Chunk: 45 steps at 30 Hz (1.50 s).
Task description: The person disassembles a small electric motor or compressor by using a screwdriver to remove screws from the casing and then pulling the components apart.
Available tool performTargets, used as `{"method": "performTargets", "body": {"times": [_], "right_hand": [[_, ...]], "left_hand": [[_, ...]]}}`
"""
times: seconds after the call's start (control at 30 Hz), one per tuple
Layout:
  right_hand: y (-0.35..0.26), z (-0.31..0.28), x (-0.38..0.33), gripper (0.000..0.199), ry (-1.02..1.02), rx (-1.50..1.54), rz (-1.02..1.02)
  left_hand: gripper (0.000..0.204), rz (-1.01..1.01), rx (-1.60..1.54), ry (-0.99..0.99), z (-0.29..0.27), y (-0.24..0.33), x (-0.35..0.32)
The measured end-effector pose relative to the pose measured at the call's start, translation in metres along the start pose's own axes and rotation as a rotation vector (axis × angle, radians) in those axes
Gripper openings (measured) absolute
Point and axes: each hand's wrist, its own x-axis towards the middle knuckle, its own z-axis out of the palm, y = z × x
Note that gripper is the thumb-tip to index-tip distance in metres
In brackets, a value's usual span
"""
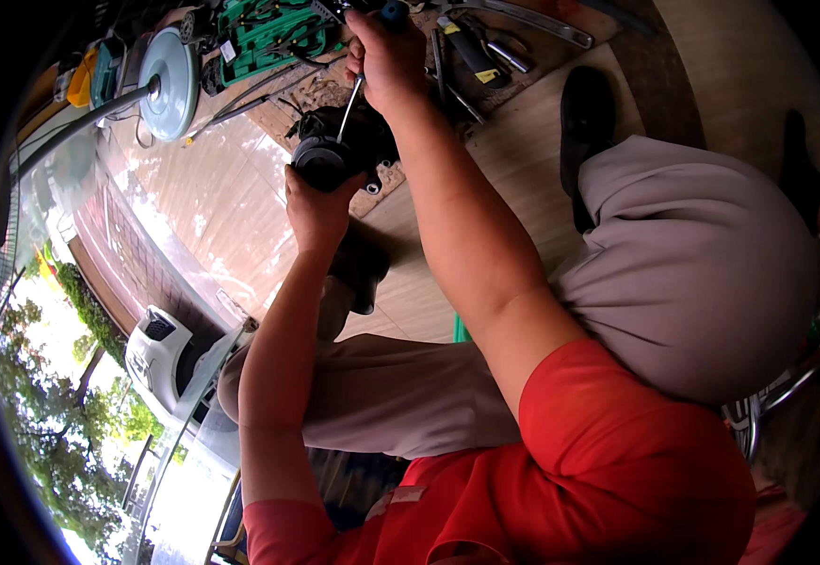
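Observation:
My left hand (pixel 318 212) is closed round the near side of a black machine part with a round cap-like end (pixel 321 162). Further off, my right hand (pixel 389 66) grips a screwdriver (pixel 351 105). Its thin metal shaft slants down toward me, and its tip meets the rim of the round end. Most of the handle is hidden by my fingers. Behind and right of the round end, the rest of the black part rests on a brown board on the floor; what kind of machine it belongs to I cannot make out.
Right of my right hand lie a yellow-and-black tool (pixel 471 52), sockets and a long wrench (pixel 532 21). A green tool case (pixel 268 38) stands at the far left, beside a pale blue round fan-like disc (pixel 167 85). My black shoe (pixel 587 104) is close by. A white car shows beyond the glass.

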Motion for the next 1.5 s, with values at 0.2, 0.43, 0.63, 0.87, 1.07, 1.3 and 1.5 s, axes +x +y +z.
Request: {"method": "performTargets", "body": {"times": [0.2, 0.43, 0.63, 0.87, 1.07, 1.3, 1.5], "right_hand": [[0.008, 0.000, -0.001, 0.025, -0.037, -0.083, -0.123], [0.004, -0.019, 0.000, 0.027, -0.053, 0.151, 0.012], [-0.002, -0.013, 0.007, 0.027, 0.032, 0.192, 0.005], [0.000, -0.002, -0.014, 0.026, 0.006, 0.089, -0.086], [-0.002, -0.005, -0.009, 0.026, -0.062, 0.113, -0.077], [0.009, -0.023, 0.002, 0.033, -0.032, 0.134, 0.007], [0.015, -0.021, 0.018, 0.033, 0.104, 0.205, 0.076]], "left_hand": [[0.111, -0.060, -0.018, -0.051, -0.004, 0.016, 0.000], [0.120, -0.098, 0.015, -0.110, -0.006, 0.014, 0.004], [0.121, 0.039, -0.027, -0.003, 0.001, 0.005, 0.003], [0.119, 0.012, -0.042, -0.033, -0.001, 0.008, 0.003], [0.121, 0.008, -0.035, -0.036, -0.002, 0.007, 0.002], [0.120, 0.009, -0.037, -0.037, -0.002, 0.007, 0.004], [0.121, 0.012, -0.070, -0.066, -0.007, 0.014, 0.004]]}}
